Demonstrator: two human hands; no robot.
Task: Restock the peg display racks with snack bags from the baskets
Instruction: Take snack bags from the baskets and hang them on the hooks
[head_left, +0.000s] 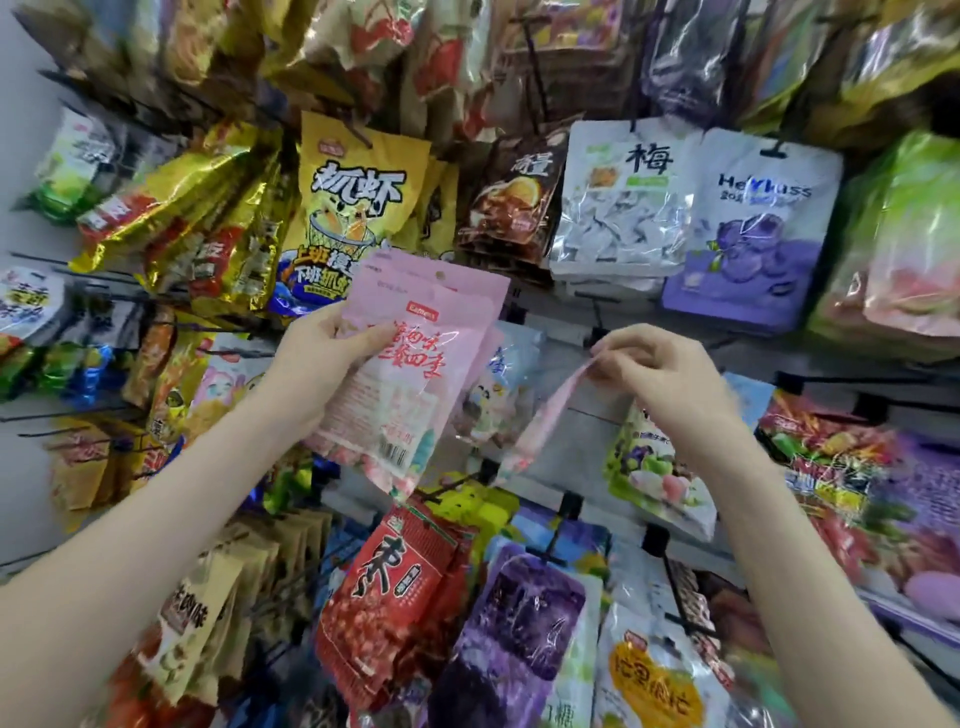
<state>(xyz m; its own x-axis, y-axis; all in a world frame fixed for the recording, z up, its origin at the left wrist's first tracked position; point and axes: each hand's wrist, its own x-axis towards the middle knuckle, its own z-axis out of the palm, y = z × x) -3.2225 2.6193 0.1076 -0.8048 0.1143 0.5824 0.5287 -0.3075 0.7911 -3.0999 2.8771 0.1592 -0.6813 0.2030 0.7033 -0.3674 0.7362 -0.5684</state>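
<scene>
Left hand (322, 358) grips pink bags (415, 358); right hand (670, 374) pinches single bag (545, 415) by top edge, before bare panel (561, 314).

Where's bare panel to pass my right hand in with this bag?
Bare grey panel lies between the edge-on pink bag pinched in your right hand and the green-white bag, continuing as a strip under the white plum bag and blueberry bag. Crowded: around the pink stack in your left hand and the rows below.

Left hand (322, 364) is raised in a curled grip; right hand (670, 379) alongside holds a pinch.
</scene>
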